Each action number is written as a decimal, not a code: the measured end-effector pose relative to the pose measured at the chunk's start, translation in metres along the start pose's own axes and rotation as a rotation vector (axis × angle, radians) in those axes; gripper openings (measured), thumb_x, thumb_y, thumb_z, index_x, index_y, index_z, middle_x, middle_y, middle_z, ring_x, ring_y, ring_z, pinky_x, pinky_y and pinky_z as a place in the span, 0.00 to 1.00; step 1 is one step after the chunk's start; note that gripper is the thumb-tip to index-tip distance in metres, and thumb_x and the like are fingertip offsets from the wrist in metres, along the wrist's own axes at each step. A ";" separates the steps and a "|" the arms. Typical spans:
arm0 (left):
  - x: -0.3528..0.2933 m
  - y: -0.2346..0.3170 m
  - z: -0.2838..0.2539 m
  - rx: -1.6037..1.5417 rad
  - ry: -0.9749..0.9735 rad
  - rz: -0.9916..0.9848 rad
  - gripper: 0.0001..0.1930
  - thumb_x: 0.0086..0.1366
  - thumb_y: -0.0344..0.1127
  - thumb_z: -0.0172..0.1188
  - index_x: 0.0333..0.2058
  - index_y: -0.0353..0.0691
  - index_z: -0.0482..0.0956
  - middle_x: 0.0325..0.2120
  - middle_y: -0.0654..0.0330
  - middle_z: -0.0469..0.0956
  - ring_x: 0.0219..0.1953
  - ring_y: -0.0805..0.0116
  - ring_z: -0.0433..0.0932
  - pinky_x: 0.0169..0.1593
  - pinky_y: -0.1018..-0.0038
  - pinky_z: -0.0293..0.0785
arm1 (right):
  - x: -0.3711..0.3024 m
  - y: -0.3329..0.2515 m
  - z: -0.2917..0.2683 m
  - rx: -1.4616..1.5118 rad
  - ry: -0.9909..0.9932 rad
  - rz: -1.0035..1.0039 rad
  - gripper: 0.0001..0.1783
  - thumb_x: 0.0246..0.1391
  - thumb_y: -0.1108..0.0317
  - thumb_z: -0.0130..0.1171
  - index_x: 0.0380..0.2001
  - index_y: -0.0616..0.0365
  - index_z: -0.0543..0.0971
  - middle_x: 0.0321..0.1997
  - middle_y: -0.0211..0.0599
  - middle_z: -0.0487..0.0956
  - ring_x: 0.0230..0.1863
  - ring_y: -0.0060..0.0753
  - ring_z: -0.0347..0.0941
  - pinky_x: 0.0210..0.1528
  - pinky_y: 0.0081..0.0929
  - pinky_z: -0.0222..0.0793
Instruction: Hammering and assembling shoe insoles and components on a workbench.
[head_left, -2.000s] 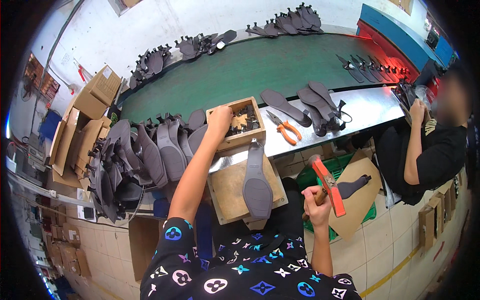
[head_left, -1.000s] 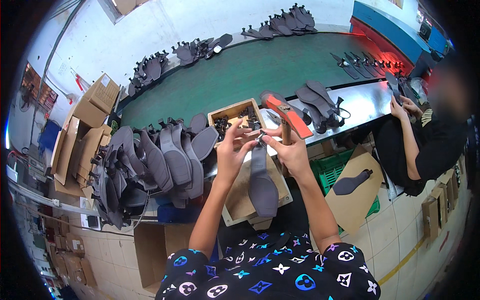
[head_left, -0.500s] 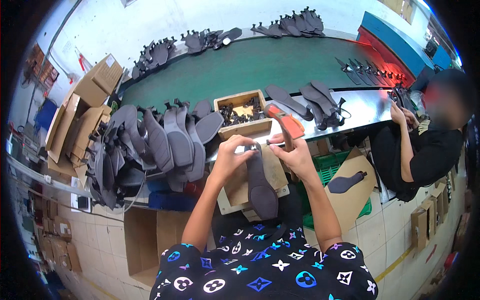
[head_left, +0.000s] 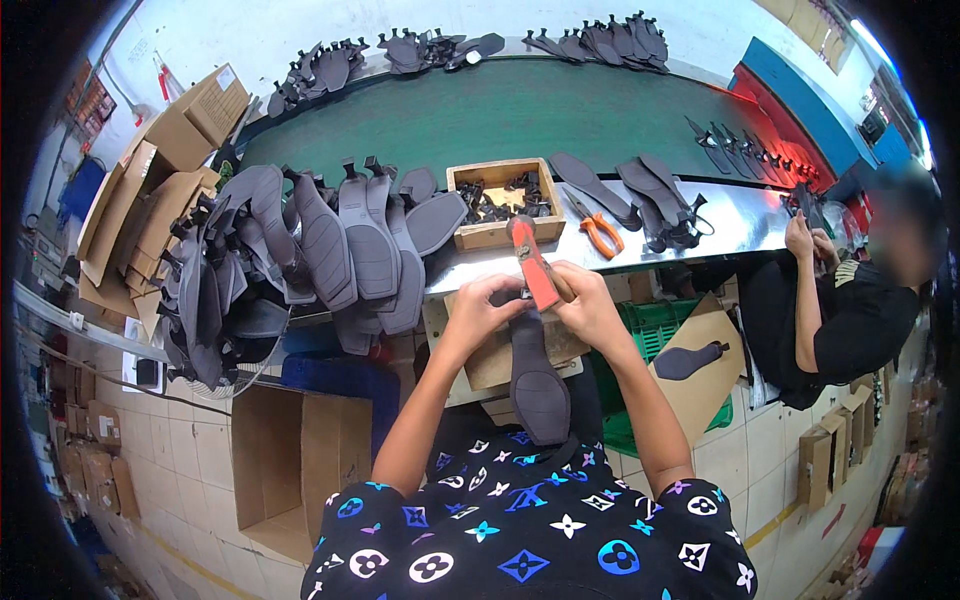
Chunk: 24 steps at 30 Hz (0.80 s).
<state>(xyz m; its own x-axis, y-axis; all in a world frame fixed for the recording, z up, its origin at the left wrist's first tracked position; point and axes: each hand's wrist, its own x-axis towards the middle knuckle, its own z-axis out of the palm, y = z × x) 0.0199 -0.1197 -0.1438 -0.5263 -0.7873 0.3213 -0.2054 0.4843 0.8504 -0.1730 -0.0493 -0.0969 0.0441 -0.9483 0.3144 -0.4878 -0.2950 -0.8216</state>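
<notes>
A dark grey shoe sole [head_left: 541, 392] lies lengthwise over a wooden board [head_left: 490, 362], its wide toe end toward me. My left hand [head_left: 478, 315] is closed around the narrow heel end, fingers and thumb pinching there. My right hand [head_left: 592, 308] is closed on a hammer [head_left: 537, 268] with a red head and wooden handle, held over the heel end close to my left fingers. The hammer head and fingers hide whatever small part sits at the heel. Beyond my hands stands a wooden box [head_left: 500, 237] of small black parts.
Pliers [head_left: 604, 238] with orange handles lie right of the box, near more soles [head_left: 655, 195]. Piled soles [head_left: 365, 245] stand at left. Behind runs a green conveyor belt [head_left: 430, 130]. A co-worker [head_left: 850, 310] sits at right, beside a green crate [head_left: 640, 340] and cardboard.
My right hand has moved in beside my left, bringing the hammer over the heel end. The small dark piece at its fingertips is now hidden. The whole view has shifted slightly.
</notes>
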 end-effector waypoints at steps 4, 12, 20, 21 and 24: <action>0.002 0.000 -0.001 -0.005 0.002 0.074 0.14 0.52 0.33 0.71 0.38 0.34 0.83 0.35 0.53 0.84 0.38 0.57 0.82 0.45 0.67 0.76 | -0.002 -0.005 0.000 -0.022 -0.018 -0.047 0.11 0.53 0.71 0.63 0.36 0.67 0.76 0.35 0.49 0.77 0.35 0.52 0.75 0.40 0.36 0.71; 0.001 0.010 -0.004 -0.108 -0.051 -0.083 0.15 0.54 0.32 0.70 0.41 0.34 0.83 0.35 0.52 0.84 0.37 0.65 0.83 0.43 0.71 0.76 | -0.014 -0.016 0.009 -0.206 0.057 -0.001 0.12 0.50 0.73 0.66 0.38 0.65 0.79 0.43 0.46 0.79 0.42 0.53 0.77 0.45 0.36 0.72; 0.003 0.000 -0.002 -0.260 -0.082 -0.095 0.14 0.54 0.28 0.70 0.41 0.35 0.87 0.35 0.59 0.86 0.37 0.73 0.81 0.45 0.75 0.76 | -0.063 -0.087 -0.004 -0.051 0.287 0.098 0.18 0.63 0.75 0.57 0.55 0.66 0.72 0.44 0.50 0.79 0.40 0.40 0.79 0.41 0.29 0.73; 0.003 -0.001 -0.002 -0.256 -0.087 -0.095 0.14 0.54 0.27 0.70 0.41 0.36 0.87 0.35 0.59 0.86 0.38 0.73 0.81 0.45 0.76 0.76 | -0.066 -0.090 -0.002 -0.099 0.294 -0.020 0.19 0.63 0.76 0.55 0.57 0.67 0.71 0.44 0.53 0.79 0.40 0.44 0.79 0.41 0.30 0.73; 0.003 -0.003 -0.003 -0.259 -0.090 -0.135 0.13 0.54 0.27 0.70 0.40 0.35 0.87 0.36 0.59 0.86 0.38 0.73 0.82 0.46 0.75 0.76 | -0.073 -0.092 0.001 -0.124 0.147 0.142 0.19 0.62 0.78 0.55 0.56 0.71 0.71 0.45 0.56 0.79 0.41 0.47 0.79 0.42 0.31 0.74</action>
<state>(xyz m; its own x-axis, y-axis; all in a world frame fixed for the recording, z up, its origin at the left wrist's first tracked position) 0.0213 -0.1244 -0.1442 -0.5823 -0.7950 0.1698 -0.0669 0.2550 0.9646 -0.1308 0.0474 -0.0446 -0.1553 -0.9494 0.2729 -0.5837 -0.1346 -0.8007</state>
